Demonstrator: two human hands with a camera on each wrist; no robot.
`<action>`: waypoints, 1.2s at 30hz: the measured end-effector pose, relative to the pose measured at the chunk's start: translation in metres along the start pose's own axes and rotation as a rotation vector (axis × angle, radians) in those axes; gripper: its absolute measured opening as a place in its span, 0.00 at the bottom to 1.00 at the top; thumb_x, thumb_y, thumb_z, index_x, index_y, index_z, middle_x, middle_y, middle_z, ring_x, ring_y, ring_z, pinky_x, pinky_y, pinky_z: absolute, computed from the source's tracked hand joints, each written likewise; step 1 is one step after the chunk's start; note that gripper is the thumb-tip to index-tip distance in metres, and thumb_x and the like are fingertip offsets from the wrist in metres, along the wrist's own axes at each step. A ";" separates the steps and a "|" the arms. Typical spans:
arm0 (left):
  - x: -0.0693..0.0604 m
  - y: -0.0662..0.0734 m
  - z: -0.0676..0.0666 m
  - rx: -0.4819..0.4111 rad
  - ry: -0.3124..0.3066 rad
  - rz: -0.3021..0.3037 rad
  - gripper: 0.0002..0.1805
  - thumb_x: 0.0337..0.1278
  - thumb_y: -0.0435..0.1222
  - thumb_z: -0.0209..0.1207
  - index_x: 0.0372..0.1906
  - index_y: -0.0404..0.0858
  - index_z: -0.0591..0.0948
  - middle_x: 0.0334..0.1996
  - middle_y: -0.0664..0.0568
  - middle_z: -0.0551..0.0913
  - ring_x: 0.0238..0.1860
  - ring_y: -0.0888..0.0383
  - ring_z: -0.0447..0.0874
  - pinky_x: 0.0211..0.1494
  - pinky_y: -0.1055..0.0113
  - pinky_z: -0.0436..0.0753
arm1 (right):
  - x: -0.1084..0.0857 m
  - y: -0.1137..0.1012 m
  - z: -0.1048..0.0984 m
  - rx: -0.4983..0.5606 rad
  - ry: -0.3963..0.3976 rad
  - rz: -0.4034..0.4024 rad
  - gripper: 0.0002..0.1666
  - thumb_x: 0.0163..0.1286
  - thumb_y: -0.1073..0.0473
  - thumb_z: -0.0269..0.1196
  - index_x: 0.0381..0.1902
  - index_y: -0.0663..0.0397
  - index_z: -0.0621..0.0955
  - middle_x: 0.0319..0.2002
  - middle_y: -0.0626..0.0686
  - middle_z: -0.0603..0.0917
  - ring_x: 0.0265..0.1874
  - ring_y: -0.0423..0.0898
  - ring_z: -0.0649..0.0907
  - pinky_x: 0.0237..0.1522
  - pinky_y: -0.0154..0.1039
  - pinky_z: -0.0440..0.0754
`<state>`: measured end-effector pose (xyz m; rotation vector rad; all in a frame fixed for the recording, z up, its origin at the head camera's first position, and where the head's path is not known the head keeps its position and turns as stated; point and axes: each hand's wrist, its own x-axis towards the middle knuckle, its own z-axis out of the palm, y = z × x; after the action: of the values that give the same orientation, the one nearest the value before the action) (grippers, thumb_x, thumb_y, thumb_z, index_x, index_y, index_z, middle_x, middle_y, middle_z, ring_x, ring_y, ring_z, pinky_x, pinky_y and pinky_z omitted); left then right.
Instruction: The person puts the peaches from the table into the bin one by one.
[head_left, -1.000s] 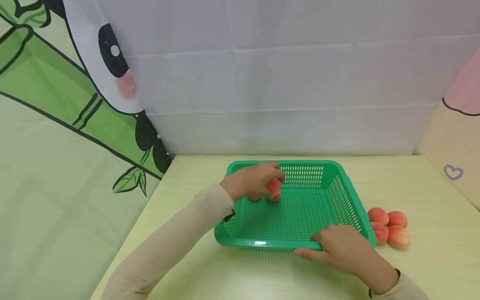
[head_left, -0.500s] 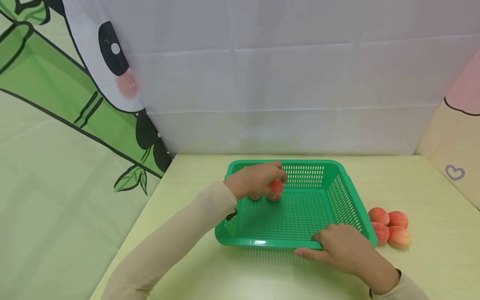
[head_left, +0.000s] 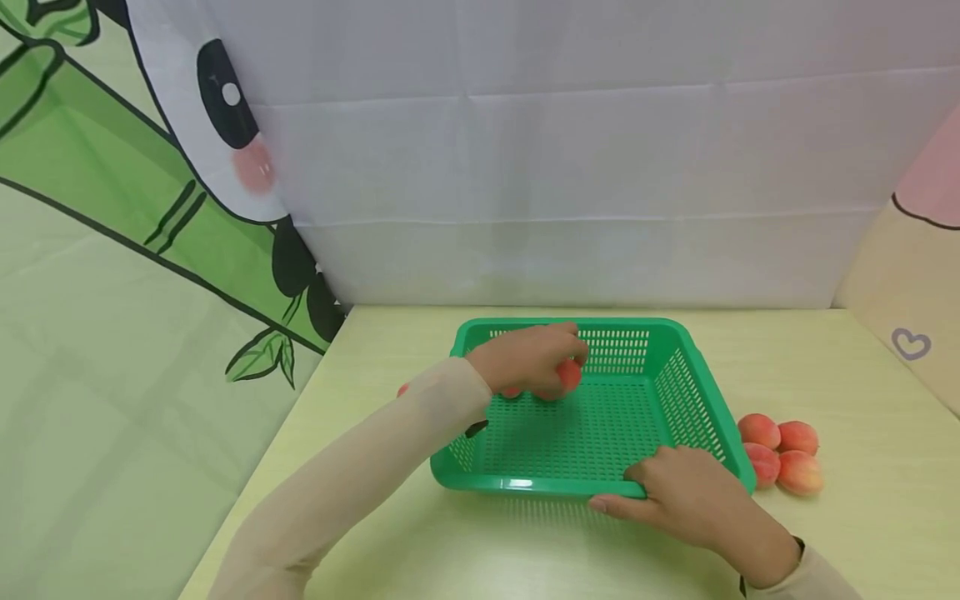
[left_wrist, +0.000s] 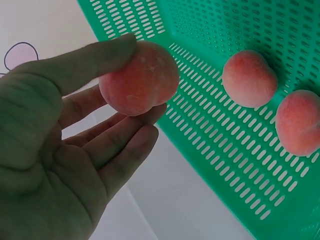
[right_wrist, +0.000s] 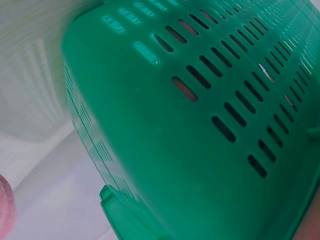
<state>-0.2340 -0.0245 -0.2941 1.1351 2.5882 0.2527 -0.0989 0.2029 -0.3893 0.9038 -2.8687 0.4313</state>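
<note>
My left hand [head_left: 528, 358] is inside the green plastic basket [head_left: 585, 487] and pinches a reddish peach [left_wrist: 142, 77] between thumb and fingers. In the left wrist view, two more peaches sit in the basket: one peach [left_wrist: 250, 78] beside another peach [left_wrist: 300, 122]. From the head, my hand partly covers them. My right hand [head_left: 678, 500] grips the basket's front rim near its right corner, thumb outside and the fingertips hidden behind the rim. The right wrist view mostly shows the basket's slotted wall [right_wrist: 150, 125].
Several peaches [head_left: 799, 472] lie grouped on the pale table [head_left: 870, 375], close against the basket's right side. A small red piece [head_left: 402, 388] peeks out past my left sleeve, left of the basket. A light cloth wall [head_left: 600, 167] stands behind the table.
My left hand has shifted a little to the right inside the basket, carrying the peach. The red piece beyond my left sleeve has come into sight. My right hand stays on the rim.
</note>
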 end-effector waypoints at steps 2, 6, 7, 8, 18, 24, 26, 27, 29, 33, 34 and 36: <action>0.004 0.000 0.000 0.040 0.005 0.012 0.19 0.67 0.30 0.63 0.61 0.41 0.85 0.53 0.53 0.77 0.43 0.60 0.80 0.41 0.69 0.82 | 0.000 0.000 0.000 0.000 0.003 -0.001 0.36 0.72 0.24 0.61 0.14 0.34 0.64 0.16 0.33 0.52 0.16 0.30 0.54 0.20 0.30 0.54; 0.010 0.002 0.001 0.078 -0.009 0.008 0.19 0.69 0.33 0.64 0.63 0.40 0.84 0.54 0.52 0.77 0.46 0.60 0.79 0.47 0.69 0.81 | 0.000 0.000 0.001 0.007 0.006 0.000 0.37 0.73 0.24 0.61 0.15 0.35 0.62 0.16 0.33 0.51 0.16 0.30 0.53 0.20 0.30 0.53; 0.011 0.002 0.000 0.079 -0.011 0.004 0.19 0.69 0.33 0.65 0.63 0.40 0.84 0.54 0.52 0.77 0.46 0.60 0.79 0.47 0.69 0.81 | 0.000 0.000 0.001 0.009 0.005 0.001 0.37 0.73 0.24 0.61 0.15 0.35 0.62 0.16 0.33 0.51 0.16 0.30 0.53 0.20 0.30 0.53; 0.012 0.002 0.001 0.077 -0.010 0.001 0.18 0.69 0.34 0.65 0.62 0.41 0.84 0.53 0.53 0.77 0.45 0.60 0.79 0.47 0.69 0.80 | 0.000 0.001 0.001 0.010 0.005 0.000 0.37 0.73 0.24 0.61 0.15 0.35 0.62 0.16 0.33 0.51 0.16 0.30 0.53 0.20 0.30 0.53; 0.012 0.003 0.003 0.104 0.007 -0.023 0.14 0.69 0.37 0.67 0.57 0.44 0.84 0.51 0.59 0.79 0.45 0.60 0.80 0.47 0.68 0.80 | 0.000 0.001 0.001 0.012 -0.007 0.004 0.37 0.73 0.24 0.61 0.15 0.35 0.62 0.16 0.33 0.51 0.16 0.30 0.53 0.20 0.31 0.53; 0.014 0.002 0.003 0.146 0.016 -0.018 0.13 0.68 0.37 0.69 0.55 0.46 0.85 0.51 0.62 0.81 0.46 0.62 0.79 0.49 0.68 0.79 | 0.000 0.000 0.000 0.018 -0.016 0.011 0.37 0.73 0.24 0.61 0.15 0.35 0.63 0.16 0.33 0.51 0.16 0.30 0.53 0.20 0.31 0.54; 0.015 0.002 0.002 0.142 0.015 -0.014 0.14 0.68 0.37 0.69 0.56 0.45 0.85 0.51 0.62 0.81 0.47 0.62 0.79 0.50 0.68 0.79 | 0.000 -0.001 0.000 0.013 -0.016 0.011 0.37 0.73 0.24 0.61 0.15 0.35 0.63 0.16 0.33 0.51 0.16 0.30 0.54 0.20 0.31 0.54; 0.016 0.002 0.003 0.135 0.016 -0.012 0.15 0.68 0.37 0.69 0.57 0.45 0.85 0.52 0.62 0.82 0.48 0.62 0.79 0.50 0.68 0.79 | 0.000 -0.001 -0.001 0.011 -0.016 0.011 0.37 0.73 0.24 0.61 0.15 0.35 0.63 0.16 0.33 0.52 0.16 0.30 0.54 0.21 0.31 0.54; 0.017 0.001 0.003 0.120 0.013 -0.009 0.16 0.69 0.37 0.69 0.58 0.45 0.85 0.53 0.61 0.81 0.49 0.62 0.79 0.51 0.68 0.79 | 0.001 -0.002 -0.001 0.011 -0.022 0.012 0.37 0.73 0.24 0.61 0.14 0.35 0.64 0.16 0.33 0.52 0.16 0.30 0.54 0.21 0.31 0.54; 0.018 0.000 0.004 0.101 -0.005 -0.015 0.16 0.71 0.37 0.68 0.60 0.44 0.84 0.54 0.60 0.81 0.49 0.61 0.78 0.51 0.69 0.79 | 0.001 -0.004 -0.002 0.012 -0.030 0.013 0.36 0.73 0.24 0.61 0.14 0.35 0.64 0.16 0.33 0.52 0.16 0.30 0.54 0.20 0.31 0.54; 0.018 0.000 0.004 0.098 -0.009 -0.017 0.16 0.72 0.37 0.67 0.61 0.44 0.84 0.54 0.60 0.81 0.49 0.61 0.78 0.52 0.69 0.79 | 0.001 -0.004 -0.002 0.012 -0.031 0.014 0.36 0.73 0.24 0.61 0.14 0.35 0.65 0.16 0.33 0.52 0.16 0.30 0.54 0.20 0.31 0.54; 0.018 0.000 0.004 0.081 -0.016 -0.023 0.17 0.73 0.38 0.67 0.62 0.44 0.84 0.56 0.59 0.81 0.49 0.61 0.78 0.52 0.68 0.79 | 0.000 -0.004 -0.002 0.005 -0.029 0.015 0.36 0.73 0.24 0.61 0.14 0.35 0.65 0.16 0.33 0.52 0.16 0.30 0.54 0.20 0.31 0.55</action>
<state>-0.2441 -0.0114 -0.3015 1.1287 2.6177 0.1342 -0.0967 0.1999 -0.3862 0.8968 -2.9039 0.4307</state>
